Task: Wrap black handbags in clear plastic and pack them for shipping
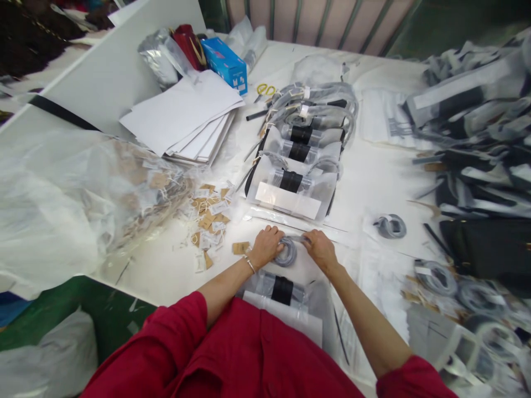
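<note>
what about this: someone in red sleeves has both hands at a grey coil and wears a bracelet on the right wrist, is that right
Not quite: in the head view, the bracelet is on the wrist of the left hand, not the right hand. The red sleeves and both hands at the grey coil are as you say.

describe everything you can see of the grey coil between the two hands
The grey coil is a small, roughly round ring of several narrow turns with an open middle. It looks smooth and flexible, though the exact material is unclear. It lies about flat over the white table. The left hand touches its left edge, partly covering it; the right hand pinches a length running off to the right. A wrapped bundle with a black band lies nearer the body.
</note>
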### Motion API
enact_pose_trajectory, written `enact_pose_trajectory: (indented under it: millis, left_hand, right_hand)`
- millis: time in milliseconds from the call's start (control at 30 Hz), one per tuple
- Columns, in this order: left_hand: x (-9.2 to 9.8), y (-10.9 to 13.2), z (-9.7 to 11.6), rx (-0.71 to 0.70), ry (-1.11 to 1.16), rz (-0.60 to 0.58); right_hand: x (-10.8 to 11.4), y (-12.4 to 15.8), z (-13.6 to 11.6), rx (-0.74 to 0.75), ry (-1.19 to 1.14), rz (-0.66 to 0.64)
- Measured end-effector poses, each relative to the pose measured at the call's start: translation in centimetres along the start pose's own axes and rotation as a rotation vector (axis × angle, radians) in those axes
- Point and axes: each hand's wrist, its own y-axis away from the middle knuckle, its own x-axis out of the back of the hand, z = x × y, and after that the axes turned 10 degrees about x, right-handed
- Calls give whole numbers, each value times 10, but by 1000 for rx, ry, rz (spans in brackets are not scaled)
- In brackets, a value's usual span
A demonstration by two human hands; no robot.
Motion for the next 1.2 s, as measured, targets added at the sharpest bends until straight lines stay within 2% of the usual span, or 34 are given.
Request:
enact_pose_trajectory:
  millis: [100,167,233,300,367,467,567,700,800,867,933,1100,1200]
  left_hand:
    - [13,-8,-23,0,267,-92]
    - [27,-11,-45,70,499,-164]
    - [41,-10,-67,165,605,-199]
    - [49,-4,-81,226,542,-221]
    - [50,5,-86,254,438,-249]
    - [40,21,-78,282,346,-273]
    - [32,32,-68,299,280,-267]
    - [36,33,-65,319,210,-266]
    - [41,26,-57,235,179,-142]
    - [40,18,-45,115,168,-44]
    - [36,10,-30,31,134,-14]
    - [21,1,-4,73,-28,38]
    - [14,2,-2,92,-96,83]
  right_hand:
    - [6,15,-5,-9,-25,166]
    - [7,18,-18,17,-67,213]
    - [2,16,-34,40,-113,158]
    - [-8,11,-49,39,-122,65]
    - [-18,6,-58,29,-95,5]
    - [-26,1,-61,55,-48,-6]
    - [-22,-2,-61,64,15,46]
    - [-13,-12,-65,72,57,111]
    - [-13,-22,-67,108,34,157]
    - [-16,-28,-66,123,10,145]
    - [-19,-32,-65,114,-10,108]
    - [-17,-31,-70,8,-50,60]
    - [-10,-21,-75,-27,-115,136]
